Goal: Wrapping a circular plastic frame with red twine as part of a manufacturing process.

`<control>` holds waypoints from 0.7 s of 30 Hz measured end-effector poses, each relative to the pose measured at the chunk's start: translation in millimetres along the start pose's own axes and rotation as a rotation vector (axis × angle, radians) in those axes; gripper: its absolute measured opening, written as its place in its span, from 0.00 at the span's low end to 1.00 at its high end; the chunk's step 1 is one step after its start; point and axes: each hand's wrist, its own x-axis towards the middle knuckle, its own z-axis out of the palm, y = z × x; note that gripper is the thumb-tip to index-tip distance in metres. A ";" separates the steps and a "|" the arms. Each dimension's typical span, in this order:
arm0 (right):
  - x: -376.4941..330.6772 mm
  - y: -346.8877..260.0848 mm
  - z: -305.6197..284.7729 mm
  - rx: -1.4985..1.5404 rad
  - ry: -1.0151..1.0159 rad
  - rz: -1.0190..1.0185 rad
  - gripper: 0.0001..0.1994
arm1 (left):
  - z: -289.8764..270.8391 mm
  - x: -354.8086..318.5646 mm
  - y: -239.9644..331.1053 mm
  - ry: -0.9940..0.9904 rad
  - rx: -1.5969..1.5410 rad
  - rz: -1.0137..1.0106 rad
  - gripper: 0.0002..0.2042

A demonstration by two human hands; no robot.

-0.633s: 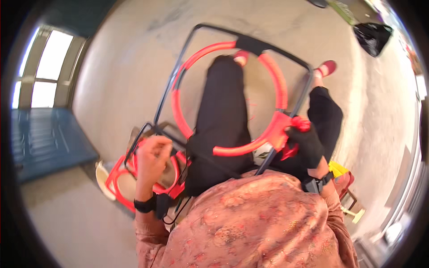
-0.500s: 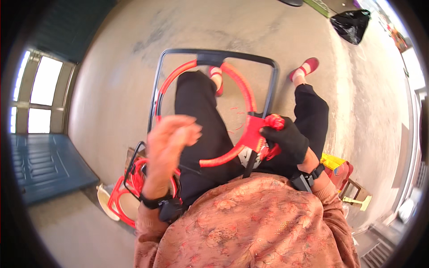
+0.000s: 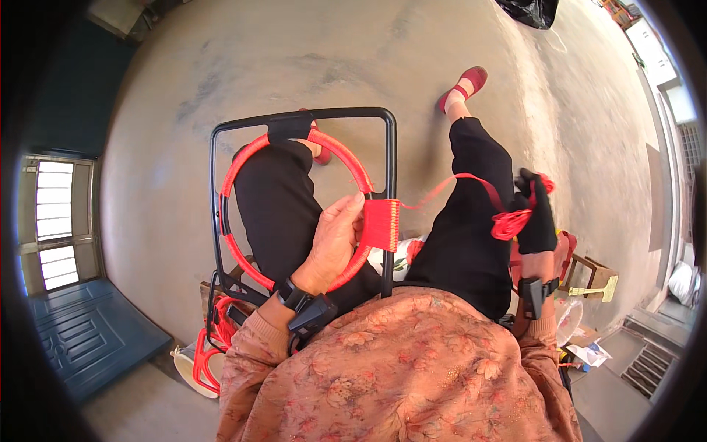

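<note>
A black metal tube frame rests over my lap, with a ring wrapped in red cord inside it. At the ring's right side, a dense band of red wrapping joins the ring to the frame's upright. My bare left hand pinches the ring beside this band, thumb on its upper left corner. Off to the right, my right hand, in a black glove, is closed on a bundle of red cord. From the bundle a loose red strand sags across to the band.
Red coiled cord and red ring parts lie by a pale basin at lower left. A blue panelled door stands left. Near my right forearm are a wooden stool and a clear plastic bag. A black bag lies far off.
My left hand, blurred and off the ring before, now grips it beside the band. My right hand has moved away rightward with the bundle, drawing a strand out. The view has shifted.
</note>
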 end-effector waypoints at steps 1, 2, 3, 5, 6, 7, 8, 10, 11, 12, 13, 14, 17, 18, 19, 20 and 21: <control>-3.2 -9.5 -13.2 0.048 0.019 0.004 0.16 | -3.8 1.7 -0.3 0.001 -0.004 -0.006 0.10; -1.7 -13.0 -31.4 0.119 0.051 -0.007 0.18 | -5.7 4.6 -1.1 -0.068 0.050 0.022 0.10; 3.4 -14.0 -55.8 0.243 -0.009 -0.017 0.16 | -6.1 6.0 -2.0 -0.135 0.103 0.053 0.09; 15.1 -16.1 -99.8 0.400 -0.010 0.002 0.17 | -0.8 0.3 -2.7 -0.157 0.141 0.048 0.09; 16.1 -19.4 -103.8 0.432 0.077 -0.003 0.17 | 0.5 -5.5 -4.2 -0.173 0.177 0.049 0.08; 17.2 -23.0 -107.4 0.463 0.164 -0.008 0.16 | -0.7 -10.2 -7.7 -0.163 0.179 0.048 0.08; 25.4 -22.9 -136.8 0.385 0.145 -0.054 0.17 | -0.9 -11.5 -11.7 -0.147 0.181 0.026 0.08; 50.6 -18.7 -263.6 0.243 0.004 -0.124 0.21 | 3.9 -8.8 -15.0 -0.150 0.183 -0.005 0.08; 52.8 -20.5 -288.0 0.236 -0.024 -0.157 0.22 | 10.1 -9.2 -13.7 -0.156 0.181 -0.052 0.09; 55.2 -28.5 -314.5 0.293 0.288 -0.221 0.24 | 15.5 -8.7 -13.5 -0.176 0.176 -0.106 0.11; 56.3 -32.6 -329.3 0.349 0.595 -0.275 0.25 | 15.9 -12.5 -10.4 -0.179 0.176 -0.107 0.11; 52.2 -31.7 -315.3 0.330 0.701 -0.246 0.26 | 12.7 -20.1 -3.1 -0.232 0.270 -0.147 0.13; 33.5 -61.7 -270.7 0.301 0.483 -0.055 0.25 | 7.8 -25.2 -0.5 -0.270 0.380 -0.144 0.16; 28.9 -61.7 -254.9 0.192 0.274 -0.094 0.22 | 7.2 -25.6 -1.6 -0.229 0.310 -0.116 0.17; 16.5 -59.5 -189.7 0.083 0.119 -0.106 0.19 | 4.3 -29.4 -0.9 -0.165 0.246 -0.077 0.17; -5.2 -65.0 -141.3 -0.032 -0.079 -0.090 0.20 | 3.1 -26.1 1.6 -0.177 0.202 -0.093 0.17; -20.5 -60.1 -99.4 -0.131 -0.290 -0.064 0.20 | 7.1 -23.0 2.4 -0.169 0.208 -0.087 0.17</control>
